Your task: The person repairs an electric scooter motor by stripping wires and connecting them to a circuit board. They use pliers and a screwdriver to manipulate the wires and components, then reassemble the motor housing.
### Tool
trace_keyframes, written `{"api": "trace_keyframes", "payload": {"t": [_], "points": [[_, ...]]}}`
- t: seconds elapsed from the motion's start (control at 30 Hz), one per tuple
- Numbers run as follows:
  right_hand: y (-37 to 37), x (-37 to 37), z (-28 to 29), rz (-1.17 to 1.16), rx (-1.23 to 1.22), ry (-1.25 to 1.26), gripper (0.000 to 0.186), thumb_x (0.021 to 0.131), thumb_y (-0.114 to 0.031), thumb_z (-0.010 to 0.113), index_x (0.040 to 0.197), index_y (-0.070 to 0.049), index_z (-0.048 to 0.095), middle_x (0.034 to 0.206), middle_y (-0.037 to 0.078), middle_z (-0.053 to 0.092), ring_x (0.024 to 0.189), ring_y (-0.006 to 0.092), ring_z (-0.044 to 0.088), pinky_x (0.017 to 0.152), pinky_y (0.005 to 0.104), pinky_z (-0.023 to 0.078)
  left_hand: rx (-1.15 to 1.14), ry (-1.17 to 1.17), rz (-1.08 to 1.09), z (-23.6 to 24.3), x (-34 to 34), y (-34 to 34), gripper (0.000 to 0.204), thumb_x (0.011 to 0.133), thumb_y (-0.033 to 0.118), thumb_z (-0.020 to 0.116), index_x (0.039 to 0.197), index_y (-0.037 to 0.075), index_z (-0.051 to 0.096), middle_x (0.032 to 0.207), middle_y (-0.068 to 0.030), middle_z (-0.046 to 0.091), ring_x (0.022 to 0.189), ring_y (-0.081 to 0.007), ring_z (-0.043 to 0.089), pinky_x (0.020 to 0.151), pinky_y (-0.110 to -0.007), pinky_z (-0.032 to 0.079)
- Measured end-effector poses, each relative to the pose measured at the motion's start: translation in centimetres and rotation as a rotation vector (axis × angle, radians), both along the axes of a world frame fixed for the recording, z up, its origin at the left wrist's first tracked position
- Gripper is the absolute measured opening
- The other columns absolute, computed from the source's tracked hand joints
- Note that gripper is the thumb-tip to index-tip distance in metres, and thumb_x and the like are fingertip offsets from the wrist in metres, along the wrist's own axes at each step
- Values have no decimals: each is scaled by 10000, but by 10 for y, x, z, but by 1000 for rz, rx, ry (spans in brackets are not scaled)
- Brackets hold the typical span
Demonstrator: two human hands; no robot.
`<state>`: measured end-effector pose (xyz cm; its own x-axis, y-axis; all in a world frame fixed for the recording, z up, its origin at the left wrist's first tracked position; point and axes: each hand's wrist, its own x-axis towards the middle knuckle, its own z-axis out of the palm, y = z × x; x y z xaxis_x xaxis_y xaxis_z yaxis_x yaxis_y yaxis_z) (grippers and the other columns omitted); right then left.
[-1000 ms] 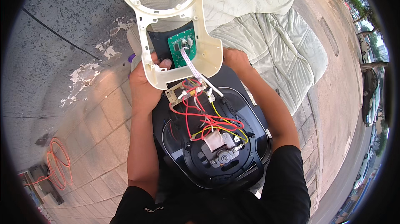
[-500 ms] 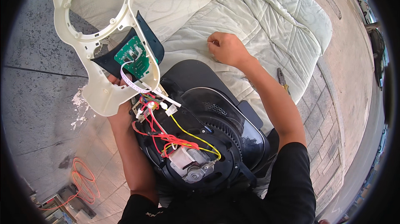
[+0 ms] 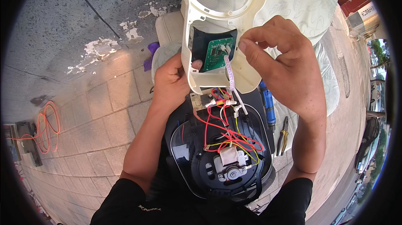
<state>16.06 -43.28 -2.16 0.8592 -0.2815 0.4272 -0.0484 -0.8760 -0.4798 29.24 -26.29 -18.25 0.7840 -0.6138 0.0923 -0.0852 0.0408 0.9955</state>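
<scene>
My left hand [image 3: 171, 78] grips the left edge of a cream plastic housing [image 3: 245, 76] with a large round opening, held upright above a black appliance body [image 3: 184, 172]. A green circuit board [image 3: 215, 59] sits on a dark panel [image 3: 201, 40] inside the housing. From the board a white ribbon cable [image 3: 229, 74] runs down to a small wired board [image 3: 201, 100]. Red wires [image 3: 205, 126] and a yellow wire lead to a motor [image 3: 233, 170]. Beside the housing's right edge, my right hand [image 3: 284, 61] is closed in a pinch; anything between its fingertips is too small to make out.
Pliers [image 3: 283, 137] and a blue cylindrical tool [image 3: 268, 103] lie to the right of the body. A pale quilt [image 3: 310, 11] spreads behind. Purple cloth [image 3: 150, 55] lies at the left, near a peeling grey wall [image 3: 83, 11]. An orange cable [image 3: 46, 120] coils on the paving.
The view has turned, so the housing and body now stand more upright before me. My right hand has moved from over the quilt to the housing's right edge. My left hand still holds the housing.
</scene>
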Motion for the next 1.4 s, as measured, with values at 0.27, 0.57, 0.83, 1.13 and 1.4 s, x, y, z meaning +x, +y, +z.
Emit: {"api": "trace_keyframes", "payload": {"t": [0.27, 0.57, 0.83, 1.13, 1.4], "points": [[2, 28, -12, -27, -390, 350, 136, 900, -163, 718, 880, -60, 804, 825, 133, 661, 862, 340, 589, 814, 458, 437, -172, -27, -66, -9, 1, -8, 269, 976, 8, 706, 1245, 7, 710, 1081, -39, 772, 993, -74, 678, 837, -268, 560], [17, 36, -18, -111, -574, 345, 180, 868, -221, 734, 772, -82, 795, 805, 82, 666, 887, 293, 605, 825, 426, 433, -69, -168, -31, -10, 6, -3, 257, 986, 20, 659, 1238, -11, 700, 1086, -69, 775, 991, -103, 700, 839, -278, 561], [28, 41, -24, -184, -638, 388, 192, 838, -197, 700, 728, -53, 765, 825, 114, 695, 903, 299, 616, 833, 435, 437, -131, -146, 15, -13, 6, -5, 239, 942, -32, 661, 1170, -8, 728, 1036, -107, 760, 905, -173, 721, 803, -308, 565], [16, 22, -48, -157, -549, 435, 248, 845, -224, 687, 707, -27, 751, 808, 159, 708, 864, 345, 635, 817, 477, 453, -216, -208, 56, -22, 6, -11, 232, 911, -43, 692, 1117, 34, 766, 1048, -111, 783, 959, -243, 735, 856, -345, 563], [3, 29, -46, -161, -352, 529, 272, 829, -248, 700, 729, 0, 752, 811, 217, 734, 843, 425, 687, 812, 512, 514, -175, -197, 80, -17, 5, -12, 211, 928, -31, 705, 1117, 39, 768, 1032, -101, 774, 889, -197, 722, 817, -308, 557]]}}
